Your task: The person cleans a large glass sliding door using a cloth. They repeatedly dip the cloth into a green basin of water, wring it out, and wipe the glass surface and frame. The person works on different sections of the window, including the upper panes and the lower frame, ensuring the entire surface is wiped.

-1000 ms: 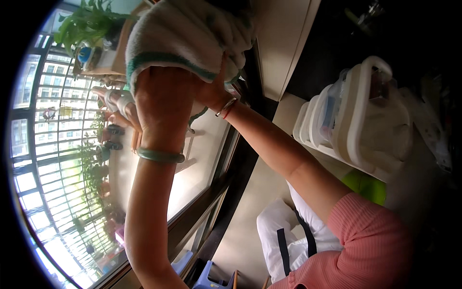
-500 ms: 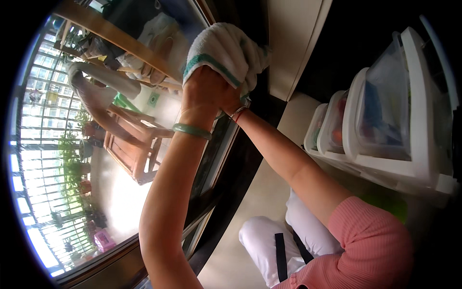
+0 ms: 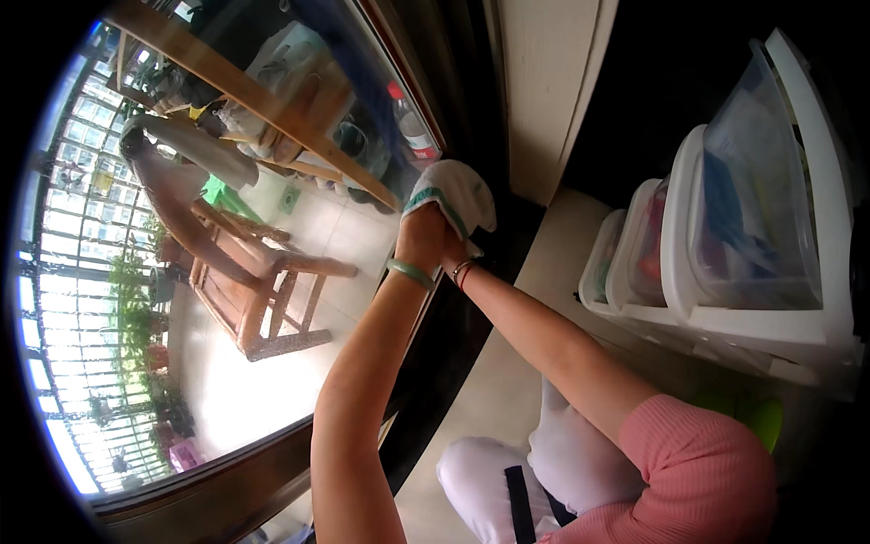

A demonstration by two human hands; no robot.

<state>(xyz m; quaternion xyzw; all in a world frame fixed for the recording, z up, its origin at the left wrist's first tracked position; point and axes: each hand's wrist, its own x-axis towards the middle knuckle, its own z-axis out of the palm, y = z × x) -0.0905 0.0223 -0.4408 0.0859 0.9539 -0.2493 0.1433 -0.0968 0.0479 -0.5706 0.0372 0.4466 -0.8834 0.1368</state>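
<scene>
A white towel (image 3: 465, 192) with a green stripe is bunched at the lower corner area of a glass door (image 3: 299, 390), beside the door's dark frame. My left hand (image 3: 421, 238), with a pale green bangle at the wrist, is closed on the towel, and its fingertips are covered by the cloth. Close against it, my right hand (image 3: 452, 249) also grips the towel; it is partly hidden behind the left one. Thin bracelets circle the right wrist.
Through the glass show a wooden chair (image 3: 263, 299), a red-capped bottle (image 3: 412, 127), a wooden rack (image 3: 245, 86) and several plants (image 3: 131, 317). White drawers (image 3: 739, 218) with clear fronts stand close on my right. A pale panel (image 3: 553, 91) rises beyond the towel.
Both hands and the towel have moved down and right along the glass, toward the frame. The bottle behind the pane and more of the chair now show.
</scene>
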